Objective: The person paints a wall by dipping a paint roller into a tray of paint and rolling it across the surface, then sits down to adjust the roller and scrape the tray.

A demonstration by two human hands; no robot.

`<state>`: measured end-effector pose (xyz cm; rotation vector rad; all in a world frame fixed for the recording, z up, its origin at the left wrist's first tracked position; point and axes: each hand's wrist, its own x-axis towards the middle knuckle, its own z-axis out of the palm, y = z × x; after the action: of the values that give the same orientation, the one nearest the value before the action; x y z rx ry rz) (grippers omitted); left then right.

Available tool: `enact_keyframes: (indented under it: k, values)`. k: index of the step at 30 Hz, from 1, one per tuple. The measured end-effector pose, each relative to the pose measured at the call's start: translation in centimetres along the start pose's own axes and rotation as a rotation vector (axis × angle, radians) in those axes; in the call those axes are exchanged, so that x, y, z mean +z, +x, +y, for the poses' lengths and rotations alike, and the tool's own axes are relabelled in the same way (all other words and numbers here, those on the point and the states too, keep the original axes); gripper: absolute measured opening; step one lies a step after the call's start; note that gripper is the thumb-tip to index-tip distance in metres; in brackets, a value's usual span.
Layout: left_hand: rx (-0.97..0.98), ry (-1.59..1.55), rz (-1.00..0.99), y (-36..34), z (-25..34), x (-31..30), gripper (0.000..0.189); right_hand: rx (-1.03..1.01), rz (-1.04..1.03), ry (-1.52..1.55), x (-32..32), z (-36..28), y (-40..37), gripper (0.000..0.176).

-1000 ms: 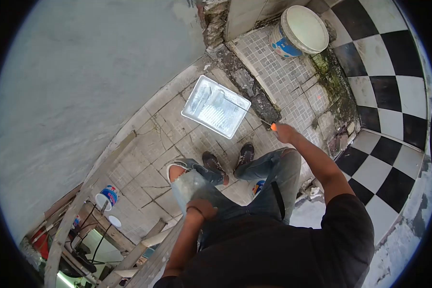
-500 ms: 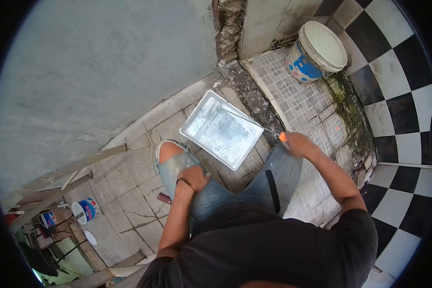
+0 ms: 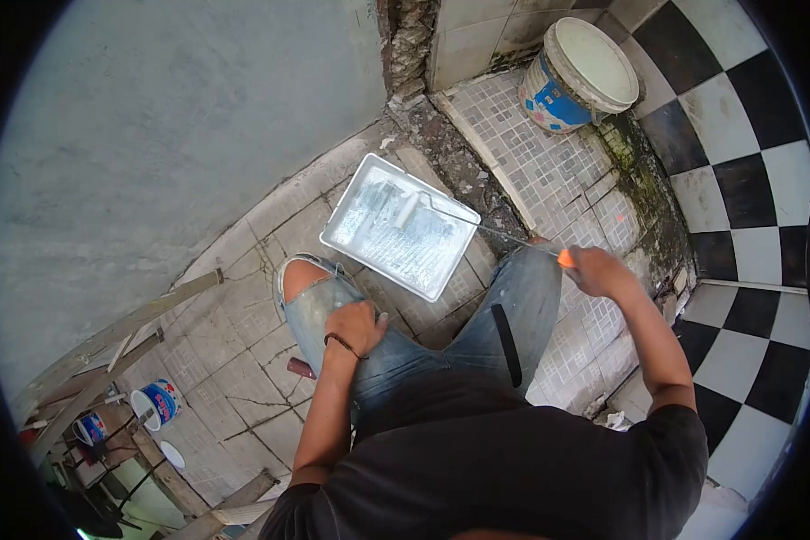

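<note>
My right hand (image 3: 598,272) is closed on the orange handle of a paint roller (image 3: 504,235). Its thin metal rod reaches left over the rim of a white paint tray (image 3: 360,248), and the roller head, coated in whitish paint, lies inside the tray. Wet, pale paint covers the tray's bottom. The tray sits on the floor tiles in front of my knees. On my left thigh rests my left hand (image 3: 355,329), holding nothing, thumb apart from the fingers; the fingertips are partly hidden.
A large paint bucket (image 3: 562,90) with a pale lid stands on the tiled ledge at upper right. Smaller paint pails (image 3: 160,400) sit at lower left near wooden boards (image 3: 126,328). A grey wall (image 3: 198,117) rises at left; a checkered wall (image 3: 724,117) is at right.
My right hand has moved to the right, drawing the roller back across the tray toward me. The roller head now shows more plainly. My left hand remains on the thigh.
</note>
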<state>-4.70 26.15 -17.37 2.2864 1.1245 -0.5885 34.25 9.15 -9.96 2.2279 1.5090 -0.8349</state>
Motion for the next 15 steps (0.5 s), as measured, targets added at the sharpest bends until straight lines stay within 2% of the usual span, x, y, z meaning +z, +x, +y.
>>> enact_keyframes:
  k: [2, 5, 10, 15]
  values:
    - [0.004, -0.005, 0.007, 0.0, -0.2, 0.2, 0.041, -0.024, -0.002, -0.039, -0.9, 0.7, -1.6, 0.029]
    - [0.015, 0.000, 0.020, 0.1, -0.4, 0.3, 0.040, 0.036, 0.050, 0.010, -0.5, -2.5, -0.9, 0.027]
    - [0.073, -0.005, 0.051, 0.2, -0.6, 0.3, 0.037, -0.004, 0.121, 0.074, 2.4, -6.9, 4.8, 0.025]
    - [0.105, -0.022, 0.111, 0.2, -0.7, 0.8, 0.037, -0.059, 0.140, 0.069, 2.6, -7.8, 7.4, 0.024]
